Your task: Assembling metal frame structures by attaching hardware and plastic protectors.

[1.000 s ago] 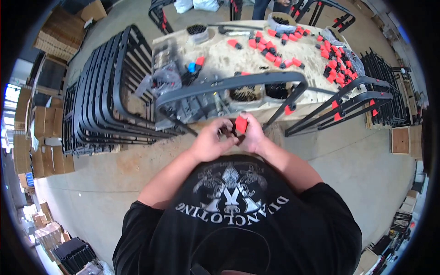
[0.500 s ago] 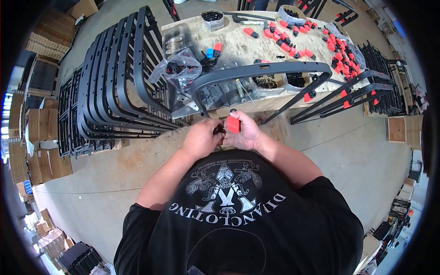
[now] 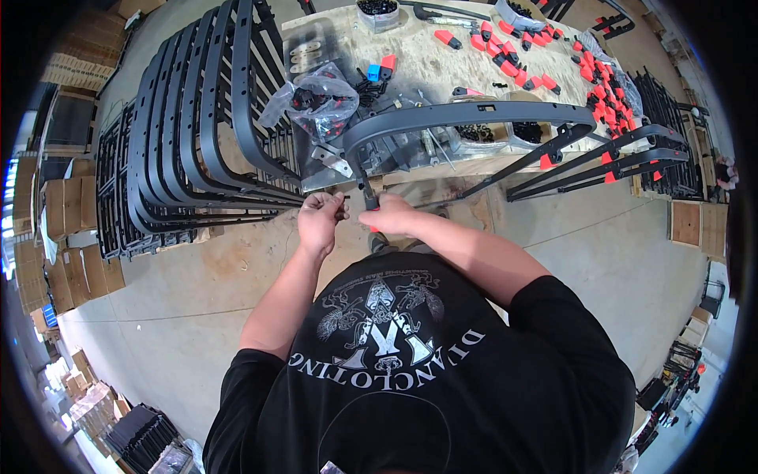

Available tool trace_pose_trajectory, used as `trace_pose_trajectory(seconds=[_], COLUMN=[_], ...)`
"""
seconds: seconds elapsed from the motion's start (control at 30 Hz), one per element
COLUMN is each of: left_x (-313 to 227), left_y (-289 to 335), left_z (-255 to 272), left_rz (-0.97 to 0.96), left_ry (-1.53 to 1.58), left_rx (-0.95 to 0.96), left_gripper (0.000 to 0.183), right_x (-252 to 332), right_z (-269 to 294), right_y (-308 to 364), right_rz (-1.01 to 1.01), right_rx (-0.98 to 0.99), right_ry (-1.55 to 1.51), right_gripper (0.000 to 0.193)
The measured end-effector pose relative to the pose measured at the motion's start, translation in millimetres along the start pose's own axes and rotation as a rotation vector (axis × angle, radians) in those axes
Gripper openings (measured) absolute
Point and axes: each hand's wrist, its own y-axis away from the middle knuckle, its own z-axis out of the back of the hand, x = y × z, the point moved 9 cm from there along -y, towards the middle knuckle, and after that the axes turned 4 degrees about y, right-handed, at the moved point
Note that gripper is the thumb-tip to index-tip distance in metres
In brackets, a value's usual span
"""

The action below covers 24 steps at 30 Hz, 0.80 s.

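My left hand (image 3: 318, 223) is closed in a pinch, with a small black screw (image 3: 346, 197) sticking out at its fingertips. More dark bits seem to lie in its curled fingers, too small to tell apart. My right hand (image 3: 392, 215) wraps round a red and black angled fitting, of which a red edge (image 3: 374, 229) shows under the fingers. The fitting is up against the near left leg (image 3: 364, 183) of a black metal tube frame (image 3: 450, 115); whether it sits on the tube is hidden by the hand. That frame leans at the bench's near side.
Several like frames (image 3: 207, 103) stand in a row on the left, more (image 3: 624, 164) on the right. On the wooden workbench (image 3: 418, 71) lie many red and black fittings (image 3: 604, 95), a plastic bag (image 3: 322, 103), a blue piece (image 3: 373, 73), tools and boxes of black hardware (image 3: 379, 14).
My hands have moved apart and forward. The right hand has brought the red and black fitting to the frame's near leg; the left has shifted left with the small screw.
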Motion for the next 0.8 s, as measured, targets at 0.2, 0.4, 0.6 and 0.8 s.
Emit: trace_pose_trajectory(seconds=[0.2,0.4,0.6,0.8], left_x=[0.3,5.1,6.7,18.5], left_y=[-16.7,-18.0,-17.1,-15.2], left_z=[-12.4,-16.4,-25.5,-23.7], left_rz=[0.049,0.078,0.138,0.144], left_ry=[0.058,0.103,0.187,0.367], left_rx=[0.019,0.089,0.106,0.119], left_gripper=[0.012,0.011,0.012,0.012], right_x=[-1.2,8.3,14.5,18.1], right_z=[-12.1,-11.8,-5.0,2.1], right_y=[-31.0,-22.7,-8.2,1.8], right_rz=[0.012,0.105,0.177,0.162], right_rx=[-0.011,0.002,-0.054,-0.095], right_ry=[0.001,-0.149,-0.312,-0.215], right_gripper=[0.049,0.040,0.040,0.046])
